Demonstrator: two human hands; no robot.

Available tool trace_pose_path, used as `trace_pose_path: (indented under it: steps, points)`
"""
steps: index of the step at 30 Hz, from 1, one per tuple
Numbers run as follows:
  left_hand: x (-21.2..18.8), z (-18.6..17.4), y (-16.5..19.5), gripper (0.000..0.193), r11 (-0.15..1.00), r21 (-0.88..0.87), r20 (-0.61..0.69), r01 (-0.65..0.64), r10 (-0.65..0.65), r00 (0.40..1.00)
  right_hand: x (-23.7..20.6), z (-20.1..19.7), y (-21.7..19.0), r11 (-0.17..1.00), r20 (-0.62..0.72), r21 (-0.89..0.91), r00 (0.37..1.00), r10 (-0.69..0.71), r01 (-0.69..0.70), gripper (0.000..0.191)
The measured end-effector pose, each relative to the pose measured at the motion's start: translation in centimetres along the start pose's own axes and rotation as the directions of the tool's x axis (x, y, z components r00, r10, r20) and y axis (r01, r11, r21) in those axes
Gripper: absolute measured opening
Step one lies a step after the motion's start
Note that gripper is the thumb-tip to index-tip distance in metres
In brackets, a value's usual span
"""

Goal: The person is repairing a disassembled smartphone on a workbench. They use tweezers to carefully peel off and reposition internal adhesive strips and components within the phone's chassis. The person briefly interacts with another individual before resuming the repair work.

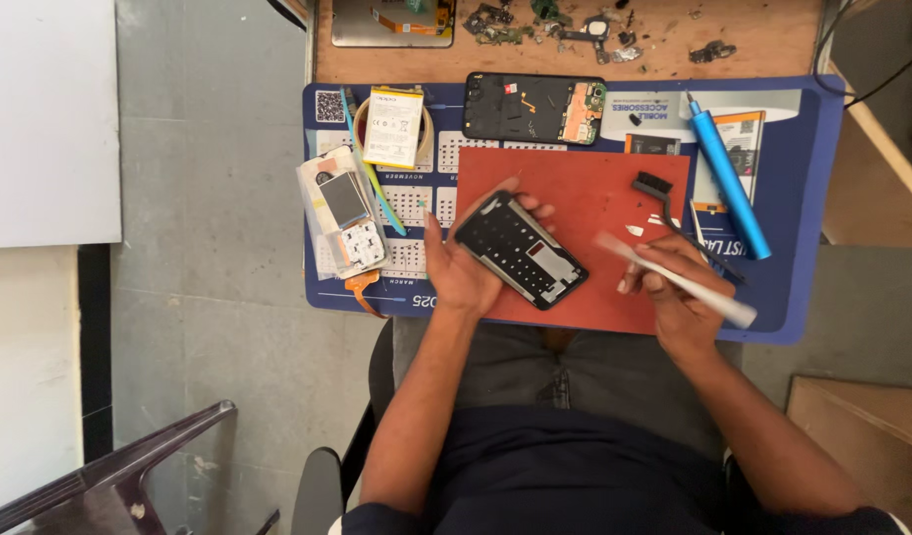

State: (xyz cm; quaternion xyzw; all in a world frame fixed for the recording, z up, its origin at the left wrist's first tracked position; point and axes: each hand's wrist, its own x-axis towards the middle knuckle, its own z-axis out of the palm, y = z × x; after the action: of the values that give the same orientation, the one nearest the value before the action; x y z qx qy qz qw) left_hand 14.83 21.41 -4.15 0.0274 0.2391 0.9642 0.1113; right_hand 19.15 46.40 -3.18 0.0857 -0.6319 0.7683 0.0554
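Over the red mat (pixel 594 198) at the worktop's centre, the left hand (pixel 463 269) holds a black phone frame (pixel 520 250), its grip closed around the frame's near left edge. At three o'clock from it, the right hand (pixel 677 287) is closed on a white blurred stick-like tool (pixel 674 279). A black brush (pixel 664 203) lies at twelve o'clock of that hand, a blue cylinder tool (pixel 730 183) further toward one o'clock.
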Motion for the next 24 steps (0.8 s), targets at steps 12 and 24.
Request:
trace_pose_path:
  steps: [12, 24]
  points:
    - [0.9, -1.3, -0.6, 0.111, 0.994, -0.090, 0.031, 0.061, -0.058, 0.998, 4.2, 7.8, -1.4, 0.970, 0.128, -0.240, 0.990, 0.064, -0.031, 0.020]
    - [0.9, -2.0, 0.0, 0.106, 0.983, -0.164, 0.015, 0.077, -0.075, 0.997, 5.1, 12.0, 4.3, 0.929, 0.110, -0.303, 0.976, -0.189, 0.214, 0.011]
